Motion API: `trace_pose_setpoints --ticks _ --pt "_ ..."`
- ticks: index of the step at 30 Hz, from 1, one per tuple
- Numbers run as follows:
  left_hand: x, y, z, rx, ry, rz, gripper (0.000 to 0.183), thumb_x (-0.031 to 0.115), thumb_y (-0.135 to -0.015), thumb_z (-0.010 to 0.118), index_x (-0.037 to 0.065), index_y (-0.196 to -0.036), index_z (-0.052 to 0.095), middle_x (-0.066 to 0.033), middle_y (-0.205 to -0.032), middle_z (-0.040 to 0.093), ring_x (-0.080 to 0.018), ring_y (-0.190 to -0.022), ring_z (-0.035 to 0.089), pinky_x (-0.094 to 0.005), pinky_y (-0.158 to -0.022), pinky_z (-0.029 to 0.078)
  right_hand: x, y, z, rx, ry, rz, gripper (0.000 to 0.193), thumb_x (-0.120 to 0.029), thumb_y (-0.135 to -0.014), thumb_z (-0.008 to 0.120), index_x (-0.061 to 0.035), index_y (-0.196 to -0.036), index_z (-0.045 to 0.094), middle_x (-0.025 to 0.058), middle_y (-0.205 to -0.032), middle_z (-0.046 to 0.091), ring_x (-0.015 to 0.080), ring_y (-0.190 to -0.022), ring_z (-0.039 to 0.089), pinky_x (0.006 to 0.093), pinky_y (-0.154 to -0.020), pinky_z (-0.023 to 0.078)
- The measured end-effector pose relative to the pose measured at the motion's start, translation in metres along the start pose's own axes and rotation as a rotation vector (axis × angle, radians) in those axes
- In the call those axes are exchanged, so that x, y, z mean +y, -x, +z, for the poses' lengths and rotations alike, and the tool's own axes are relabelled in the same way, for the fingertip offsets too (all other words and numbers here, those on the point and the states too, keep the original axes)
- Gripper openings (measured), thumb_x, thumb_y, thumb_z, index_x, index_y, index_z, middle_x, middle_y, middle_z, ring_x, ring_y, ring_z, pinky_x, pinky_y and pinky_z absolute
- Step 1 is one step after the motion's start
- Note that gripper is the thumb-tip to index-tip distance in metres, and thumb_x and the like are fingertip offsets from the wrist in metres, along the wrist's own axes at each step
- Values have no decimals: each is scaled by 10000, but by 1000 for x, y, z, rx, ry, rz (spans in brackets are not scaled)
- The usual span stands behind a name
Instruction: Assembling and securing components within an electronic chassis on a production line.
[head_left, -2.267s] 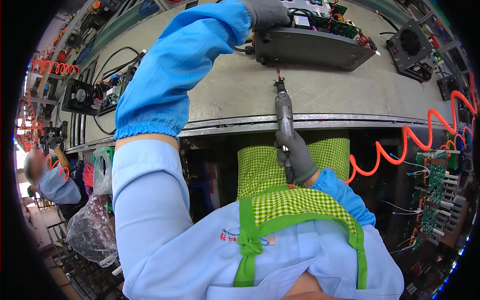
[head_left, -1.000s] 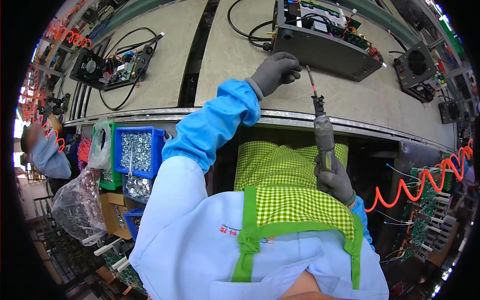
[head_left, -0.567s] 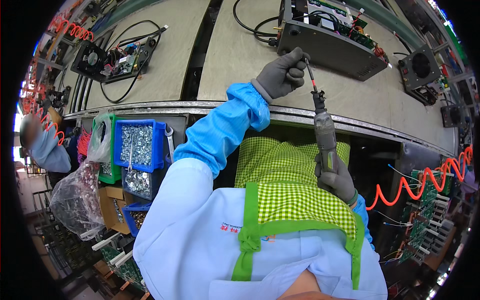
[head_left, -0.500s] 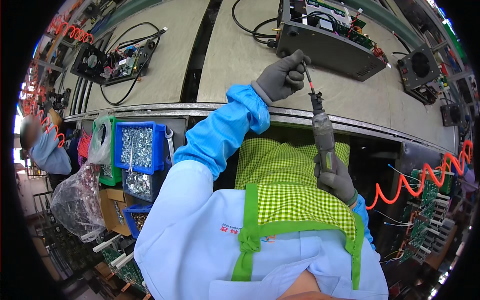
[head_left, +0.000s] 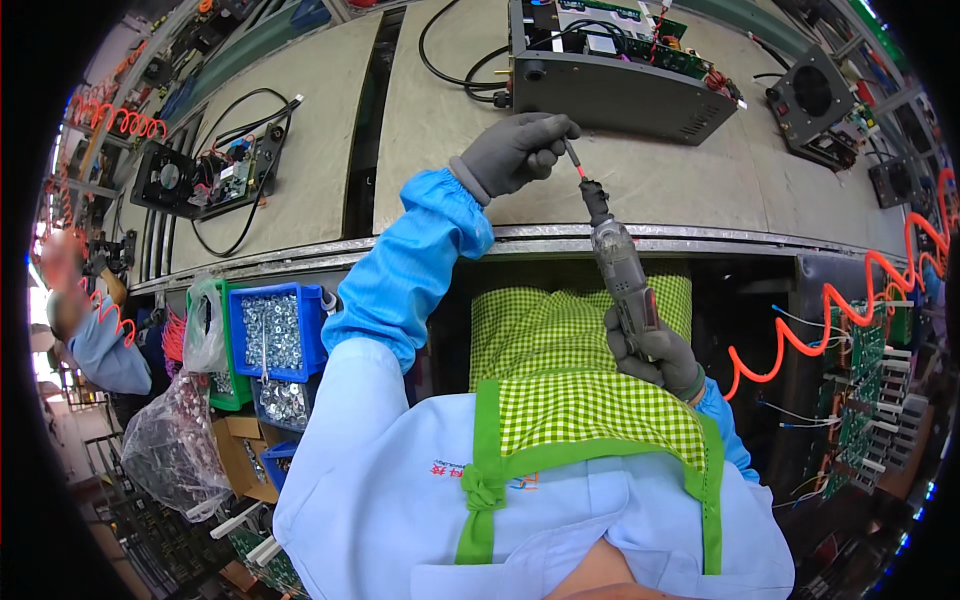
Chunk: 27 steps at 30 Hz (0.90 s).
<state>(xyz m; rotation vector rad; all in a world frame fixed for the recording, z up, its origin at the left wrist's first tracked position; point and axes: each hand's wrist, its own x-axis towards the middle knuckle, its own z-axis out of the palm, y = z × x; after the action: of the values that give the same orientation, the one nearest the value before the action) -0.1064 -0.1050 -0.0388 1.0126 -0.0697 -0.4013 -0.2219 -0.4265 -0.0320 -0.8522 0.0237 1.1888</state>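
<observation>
In my right hand (head_left: 655,355) is a grey power screwdriver (head_left: 622,265), its handle wrapped by gloved fingers and its nose tilted up and to the left. A thin bit (head_left: 579,168) with a red band sticks out of its dark, taped-looking nose. My left hand (head_left: 515,155), gloved in grey, is closed at the bit's tip, thumb and forefinger pinched together. Anything small between those fingers is too hidden to make out. Just beyond them on the bench stands a dark grey metal case (head_left: 620,98), its top uncovered, with circuit boards and wires inside.
A smaller fan unit (head_left: 165,180) with a black cable lies at left, another fan unit (head_left: 810,95) at right. Below the bench's metal edge (head_left: 700,238) sit a blue bin (head_left: 318,330) of metal hardware and a plastic bag (head_left: 175,450). A red coiled hose (head_left: 765,375) hangs at right.
The whole view has shifted, so the case and bench sit further left. The power screwdriver leans a little more to the left. My left fingers stay closed by the bit's tip.
</observation>
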Motion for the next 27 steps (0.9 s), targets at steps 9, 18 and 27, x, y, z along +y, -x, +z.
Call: trace_pose_setpoints --ticks 9,18,27 --pt "123 -49 13 269 -1945 870 257 190 -826 637 159 -1079 670 -101 -974 650 -273 -874 651 -361 -729 521 -19 -20 16 177 71 -173 460 -186 -838 601 -29 -1248 463 53 -893 577 51 -405 359 211 -360 292" --pt "137 -120 -8 -291 -2471 341 234 121 -722 638 177 -930 729 -116 -857 670 -309 -877 660 -415 -739 522 -32 -42 27 160 81 -133 389 -128 -846 559 -30 -1211 465 43 -880 571 45 -411 345 211 -365 281" --pt "135 -125 -19 -350 -2413 438 190 133 -733 631 151 -906 706 -125 -830 669 -327 -827 662 -436 -715 520 -34 -53 26 159 113 -174 382 -130 -841 560 -21 -1196 472 39 -851 564 50 -422 360 223 -370 302"
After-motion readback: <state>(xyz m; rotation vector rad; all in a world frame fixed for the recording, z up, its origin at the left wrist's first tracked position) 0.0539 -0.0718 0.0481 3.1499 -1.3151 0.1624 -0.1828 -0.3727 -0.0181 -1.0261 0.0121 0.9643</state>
